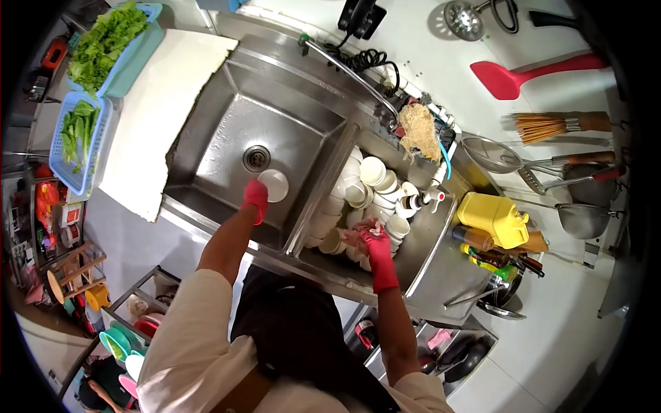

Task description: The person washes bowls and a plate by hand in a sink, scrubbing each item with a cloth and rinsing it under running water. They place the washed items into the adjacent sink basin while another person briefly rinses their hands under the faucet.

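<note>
My left hand (255, 195), in a red rubber glove, is closed on the edge of a small white bowl (274, 186) low in the left sink basin (213, 162), near the drain (257, 159). My right hand (378, 249), gloved the same way, grips a pinkish wet cloth (359, 236) over the right basin (420, 272). Beneath and beside it lie piled and stacked white bowls (372, 171), several of them nested. The right glove hides part of the cloth and some bowls.
A tap pipe (351, 72) reaches over the divider. A tan scouring mesh (418, 131) lies behind the right basin. A yellow jug (490, 219) stands to the right. At left are a white board (162, 103) and baskets of greens (81, 138).
</note>
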`<state>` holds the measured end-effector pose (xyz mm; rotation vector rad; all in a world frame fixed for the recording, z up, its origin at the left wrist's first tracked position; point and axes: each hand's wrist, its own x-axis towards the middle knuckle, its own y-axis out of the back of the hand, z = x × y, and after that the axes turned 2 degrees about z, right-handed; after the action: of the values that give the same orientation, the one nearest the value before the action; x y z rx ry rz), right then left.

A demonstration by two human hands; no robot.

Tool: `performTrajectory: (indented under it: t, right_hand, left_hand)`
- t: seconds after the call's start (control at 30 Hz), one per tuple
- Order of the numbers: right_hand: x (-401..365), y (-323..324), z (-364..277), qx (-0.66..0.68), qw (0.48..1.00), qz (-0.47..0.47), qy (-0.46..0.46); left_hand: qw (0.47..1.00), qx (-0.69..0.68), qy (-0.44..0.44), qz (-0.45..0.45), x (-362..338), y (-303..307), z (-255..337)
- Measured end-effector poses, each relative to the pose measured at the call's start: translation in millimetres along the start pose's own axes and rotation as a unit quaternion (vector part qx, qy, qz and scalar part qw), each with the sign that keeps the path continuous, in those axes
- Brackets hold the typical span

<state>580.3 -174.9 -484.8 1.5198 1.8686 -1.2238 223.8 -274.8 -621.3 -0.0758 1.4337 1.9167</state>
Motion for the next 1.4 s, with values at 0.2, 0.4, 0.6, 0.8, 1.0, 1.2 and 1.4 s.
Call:
performTrajectory:
  t: [0.2, 0.4, 0.6, 0.8, 1.0, 1.2, 1.4]
  right_hand:
    - [2, 56, 35, -0.308, 0.930, 0.129, 0.152]
    - [-31, 34, 0, -0.171, 0.969, 0.142, 0.112]
    - [-21, 84, 11, -0.163, 0.961, 0.145, 0.172]
    - [-52, 96, -1, -0.133, 0.972, 0.142, 0.134]
    - [-69, 136, 6, -0.103, 0.978, 0.151, 0.096]
    - [-88, 133, -11, -0.095, 0.974, 0.175, 0.113]
    - [-96, 143, -21, -0.168, 0.962, 0.198, 0.088]
  left_hand:
    - [0.859, 0.325, -0.337, -0.207, -9, -12, -28]
    - [0.993, 0.040, -0.022, -0.113, -4, -2, -3]
    - [0.863, -0.291, -0.374, 0.174, -111, 85, 196]
    - [0.868, -0.193, -0.439, -0.129, -178, -83, 186]
    - [0.852, 0.179, -0.461, -0.170, -183, -166, 126]
    - [0.885, 0.229, -0.380, -0.145, -187, -177, 143]
    - [0.948, 0.215, -0.221, -0.085, -191, -217, 122]
